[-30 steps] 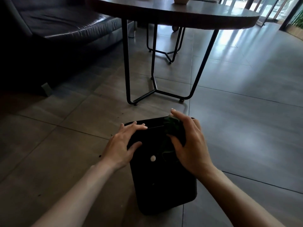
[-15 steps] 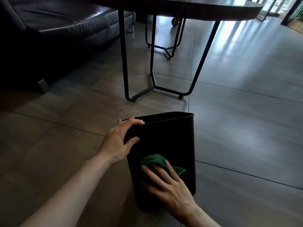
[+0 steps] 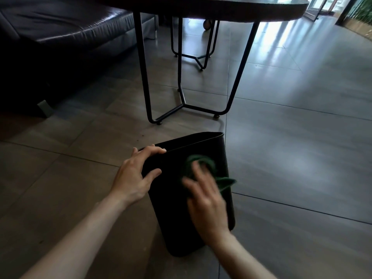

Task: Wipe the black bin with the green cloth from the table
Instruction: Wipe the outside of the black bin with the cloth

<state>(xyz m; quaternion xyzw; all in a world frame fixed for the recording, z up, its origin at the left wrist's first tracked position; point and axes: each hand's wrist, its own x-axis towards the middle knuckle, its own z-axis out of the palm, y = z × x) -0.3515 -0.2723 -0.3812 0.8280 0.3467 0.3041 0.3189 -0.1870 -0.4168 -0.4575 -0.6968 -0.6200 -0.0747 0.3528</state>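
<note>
The black bin (image 3: 173,214) stands on the tiled floor in front of me, its near wall facing the camera. My left hand (image 3: 136,174) grips the bin's upper left corner, fingers over the rim and thumb on the near wall. My right hand (image 3: 205,200), blurred by motion, presses the crumpled green cloth (image 3: 209,168) flat against the upper part of the near wall with straight fingers. A flap of the cloth sticks out past the bin's right edge.
A round dark table (image 3: 221,7) on thin black metal legs (image 3: 141,77) stands just beyond the bin. A dark leather sofa (image 3: 60,33) fills the upper left. Open tiled floor (image 3: 302,148) stretches to the right.
My right hand has slid the cloth down from the bin's top rim to low on the near wall, then back up toward the top. The left hand stays on the corner.
</note>
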